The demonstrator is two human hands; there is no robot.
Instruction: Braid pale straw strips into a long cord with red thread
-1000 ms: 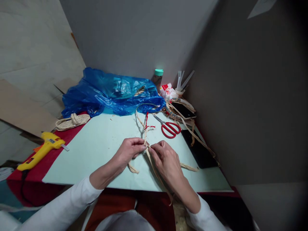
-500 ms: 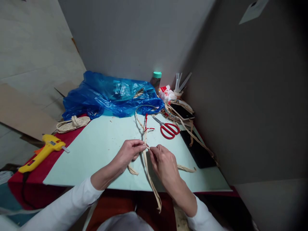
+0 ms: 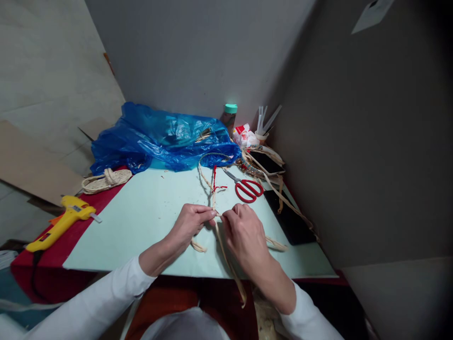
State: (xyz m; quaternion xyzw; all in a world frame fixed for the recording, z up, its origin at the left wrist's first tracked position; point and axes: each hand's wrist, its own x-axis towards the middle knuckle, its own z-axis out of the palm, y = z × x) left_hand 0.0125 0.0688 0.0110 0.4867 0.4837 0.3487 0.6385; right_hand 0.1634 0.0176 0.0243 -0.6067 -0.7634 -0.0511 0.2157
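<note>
Over the front half of the pale green tabletop, my left hand (image 3: 194, 221) pinches a beige straw-like braid (image 3: 213, 200) between thumb and forefinger. Close beside it, my right hand (image 3: 244, 231) is closed on a strand of the same braid. A long loose strand (image 3: 226, 259) hangs from between the hands past the table's front edge. Shorter ends stick out below the left hand and to the right of the right hand. Beyond my fingers the braid runs away from me, with a red twisted tie (image 3: 214, 179) around it, and curves into a loop.
Red-handled scissors (image 3: 248, 190) lie just right of the braid. A blue plastic bag (image 3: 155, 137) covers the back. At left are a yellow glue gun (image 3: 63, 222) and a woven straw sandal (image 3: 106, 181). A black tablet-like slab (image 3: 293, 219) lies at right, near more straw strands.
My right hand has moved slightly right, away from the left, drawing its strand. The hanging strand's lower end has swung right. My left hand keeps its pinch.
</note>
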